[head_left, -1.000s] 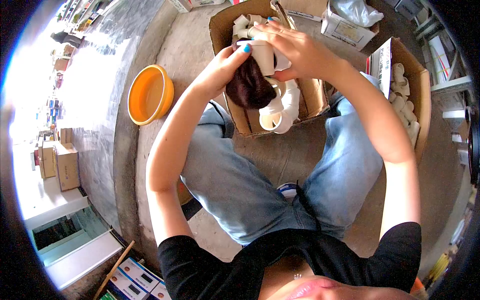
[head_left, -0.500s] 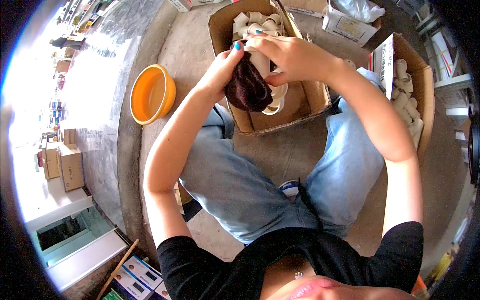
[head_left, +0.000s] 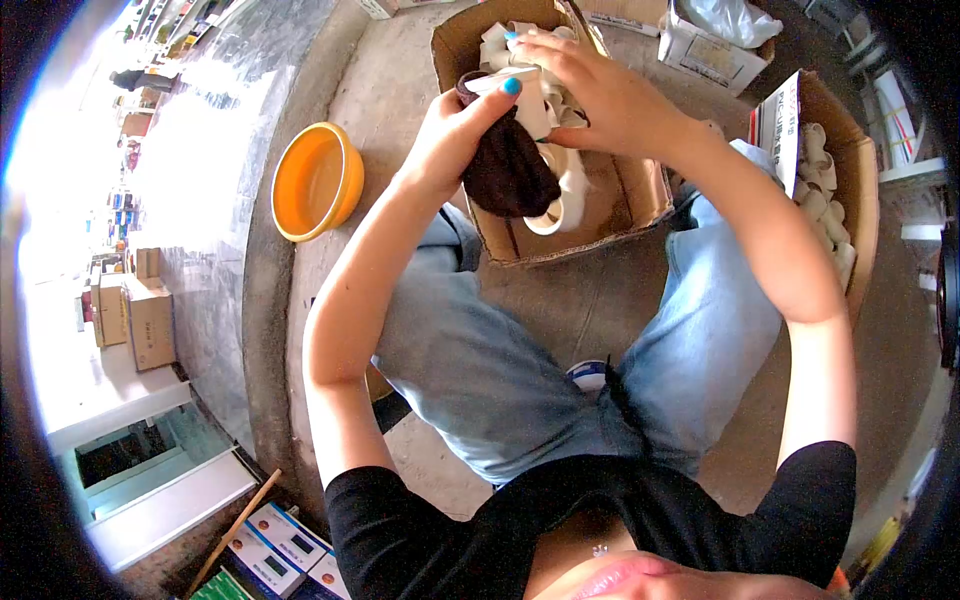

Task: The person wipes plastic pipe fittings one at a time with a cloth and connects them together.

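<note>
Evidently, the left hand [head_left: 448, 143] grips a white plastic pipe fitting [head_left: 531, 110] together with a bunched dark brown cloth [head_left: 513, 172], thumb laid on the fitting. The right hand [head_left: 628, 108] has its fingers spread wide beside it; whether its thumb touches, I cannot tell. The fitting is above an open brown cardboard box [head_left: 638, 197]. A firm left thumb, snug cloth and light right-hand support should give good control.

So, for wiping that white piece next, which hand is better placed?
Probably the left: the left hand holds the dark cloth, its thumb on the white piece. The right hand, its thumb and fingers spread apart, shows no cloth.
</note>
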The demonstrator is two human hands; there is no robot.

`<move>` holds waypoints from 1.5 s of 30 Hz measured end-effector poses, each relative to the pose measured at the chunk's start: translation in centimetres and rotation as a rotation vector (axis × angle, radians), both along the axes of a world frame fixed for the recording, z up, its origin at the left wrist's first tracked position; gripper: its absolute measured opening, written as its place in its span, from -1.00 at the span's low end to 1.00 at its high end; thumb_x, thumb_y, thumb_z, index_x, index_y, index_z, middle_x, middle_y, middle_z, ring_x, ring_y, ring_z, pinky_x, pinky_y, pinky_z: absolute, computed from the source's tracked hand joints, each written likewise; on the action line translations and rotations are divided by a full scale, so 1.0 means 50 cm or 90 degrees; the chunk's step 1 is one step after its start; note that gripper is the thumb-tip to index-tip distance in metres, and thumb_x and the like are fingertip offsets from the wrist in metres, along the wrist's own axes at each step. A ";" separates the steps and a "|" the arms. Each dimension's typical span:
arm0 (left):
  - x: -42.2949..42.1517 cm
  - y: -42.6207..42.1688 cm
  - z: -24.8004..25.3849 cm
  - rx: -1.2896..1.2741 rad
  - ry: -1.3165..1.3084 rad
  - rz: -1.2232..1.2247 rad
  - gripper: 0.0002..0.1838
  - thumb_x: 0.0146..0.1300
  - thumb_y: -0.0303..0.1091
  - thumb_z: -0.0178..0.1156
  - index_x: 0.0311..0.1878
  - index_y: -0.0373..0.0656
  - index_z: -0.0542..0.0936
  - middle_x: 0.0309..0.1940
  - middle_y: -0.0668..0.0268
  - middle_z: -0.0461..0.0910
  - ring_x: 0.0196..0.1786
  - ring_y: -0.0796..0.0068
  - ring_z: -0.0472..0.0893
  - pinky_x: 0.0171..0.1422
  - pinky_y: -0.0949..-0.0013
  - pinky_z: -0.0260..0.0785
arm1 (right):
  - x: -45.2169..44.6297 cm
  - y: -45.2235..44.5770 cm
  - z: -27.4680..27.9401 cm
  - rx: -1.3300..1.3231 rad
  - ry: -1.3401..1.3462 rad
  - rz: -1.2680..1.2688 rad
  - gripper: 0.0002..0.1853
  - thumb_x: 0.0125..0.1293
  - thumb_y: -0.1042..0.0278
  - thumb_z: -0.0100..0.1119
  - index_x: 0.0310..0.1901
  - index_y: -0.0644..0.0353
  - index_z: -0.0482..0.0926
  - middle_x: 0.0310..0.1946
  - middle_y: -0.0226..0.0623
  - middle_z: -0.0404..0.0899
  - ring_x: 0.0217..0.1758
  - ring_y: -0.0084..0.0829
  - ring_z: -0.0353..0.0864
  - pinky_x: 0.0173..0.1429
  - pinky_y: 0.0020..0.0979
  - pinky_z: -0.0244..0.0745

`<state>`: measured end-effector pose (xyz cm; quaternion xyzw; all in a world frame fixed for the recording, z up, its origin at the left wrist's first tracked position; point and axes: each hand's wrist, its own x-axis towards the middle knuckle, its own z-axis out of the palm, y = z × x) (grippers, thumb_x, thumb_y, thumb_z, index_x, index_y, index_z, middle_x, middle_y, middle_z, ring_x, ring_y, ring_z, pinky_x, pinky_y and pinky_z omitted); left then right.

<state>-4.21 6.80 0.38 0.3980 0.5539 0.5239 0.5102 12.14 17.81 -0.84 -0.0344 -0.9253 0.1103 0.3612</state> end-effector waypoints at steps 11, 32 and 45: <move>-0.017 0.028 -0.046 0.152 0.300 0.140 -0.69 0.09 -0.23 0.23 -0.20 -0.26 0.50 -0.38 0.33 0.57 -0.31 0.63 0.50 -0.17 0.48 0.37 | -0.024 -0.052 -0.010 0.079 0.012 -0.111 -0.49 0.09 0.37 0.07 0.08 0.40 0.27 -0.02 -0.01 0.36 -0.04 -0.17 0.50 0.01 -0.36 0.46; -0.034 -0.023 -0.007 -0.009 -0.225 -0.057 0.01 -0.13 0.49 -0.06 0.19 -0.22 0.25 0.04 0.12 0.41 0.08 0.26 0.44 0.19 0.22 0.29 | -0.023 -0.015 0.007 0.007 0.106 0.018 -0.26 -0.14 0.06 0.30 0.12 0.18 0.33 -0.16 -0.19 0.50 -0.01 -0.21 0.39 0.11 -0.31 0.32; -0.042 0.011 -0.007 -0.165 -0.028 0.000 -0.40 0.06 0.12 0.17 -0.12 -0.30 0.48 -0.41 0.25 0.55 -0.42 0.49 0.56 -0.34 0.44 0.45 | -0.027 -0.020 0.019 0.213 -0.045 -0.044 -0.39 -0.12 0.07 0.27 -0.06 0.33 0.46 -0.34 -0.29 0.49 -0.19 -0.33 0.41 -0.04 -0.37 0.37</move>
